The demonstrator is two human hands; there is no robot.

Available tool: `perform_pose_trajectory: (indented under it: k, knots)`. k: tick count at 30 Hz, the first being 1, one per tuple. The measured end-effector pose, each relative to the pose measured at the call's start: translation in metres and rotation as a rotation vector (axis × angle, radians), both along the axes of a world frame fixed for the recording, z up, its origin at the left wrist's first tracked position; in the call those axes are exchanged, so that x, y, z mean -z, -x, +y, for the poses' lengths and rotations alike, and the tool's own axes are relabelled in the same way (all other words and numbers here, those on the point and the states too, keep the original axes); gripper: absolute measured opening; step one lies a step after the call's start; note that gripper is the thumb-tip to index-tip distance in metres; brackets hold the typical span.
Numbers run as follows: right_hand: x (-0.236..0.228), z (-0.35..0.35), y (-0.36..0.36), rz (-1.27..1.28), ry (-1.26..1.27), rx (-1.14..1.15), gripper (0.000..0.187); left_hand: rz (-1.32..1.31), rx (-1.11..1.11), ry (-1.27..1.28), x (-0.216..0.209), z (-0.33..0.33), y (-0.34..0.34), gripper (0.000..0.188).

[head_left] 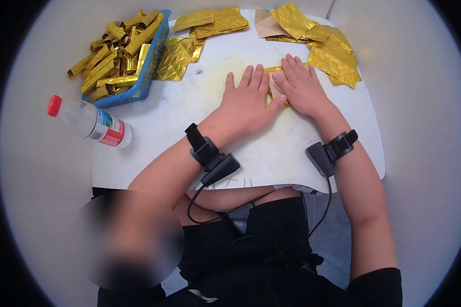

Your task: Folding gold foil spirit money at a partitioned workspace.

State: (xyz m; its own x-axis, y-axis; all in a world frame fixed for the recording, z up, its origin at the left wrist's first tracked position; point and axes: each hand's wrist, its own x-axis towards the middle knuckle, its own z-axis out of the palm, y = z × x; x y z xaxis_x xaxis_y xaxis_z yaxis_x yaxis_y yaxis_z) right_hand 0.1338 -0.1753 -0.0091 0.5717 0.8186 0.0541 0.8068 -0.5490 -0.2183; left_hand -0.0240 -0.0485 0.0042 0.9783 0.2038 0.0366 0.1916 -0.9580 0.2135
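A sheet of gold foil paper (276,88) lies on the white table between my hands, brown side up, with gold strips along its far edge and left side. My left hand (247,102) is stretched flat at its left, fingers spread and the thumb reaching toward the sheet's near edge. Over the right part of the paper rests my right hand (301,88), palm down with fingers extended, hiding much of it. Neither hand grips anything. How the covered part is folded cannot be seen.
A blue plastic basket (153,61) heaped with rolled gold paper tubes (102,64) stands at the far left. Near it leans a clear bottle (93,122) with a red cap. Flat gold sheets (175,59) lie beside the basket; more gold sheets (334,55) sit at the far right.
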Motion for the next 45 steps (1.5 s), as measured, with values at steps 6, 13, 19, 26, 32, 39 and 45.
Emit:
perform_pose_trajectory:
  k: [6, 13, 19, 26, 32, 39, 45]
  knots:
    - [0.002, -0.002, -0.003, 0.009, -0.007, 0.002, 0.083, 0.026, 0.011, 0.072, -0.006, 0.006, 0.000, 0.074]
    - [0.003, -0.003, -0.004, -0.046, 0.040, -0.019, 0.086, -0.010, -0.032, 0.005, 0.001, 0.001, 0.000, 0.071]
    - [0.001, -0.003, -0.001, -0.032, 0.032, -0.025, 0.101, -0.016, -0.034, -0.028, 0.002, 0.001, 0.000, 0.081]
    - [-0.002, -0.004, -0.004, -0.027, 0.056, -0.056, 0.117, 0.002, -0.052, -0.050, -0.001, 0.005, -0.002, 0.093]
    - [-0.003, -0.008, -0.007, -0.017, 0.056, -0.079, 0.122, 0.019, -0.047, -0.025, -0.001, 0.010, -0.005, 0.107]
    - [0.002, -0.012, -0.010, -0.082, 0.036, -0.015, 0.101, -0.001, -0.071, -0.044, 0.001, 0.014, -0.003, 0.114]
    - [0.003, -0.034, -0.036, -0.104, 0.040, 0.070, 0.096, -0.024, -0.066, -0.039, 0.003, 0.013, -0.004, 0.113]
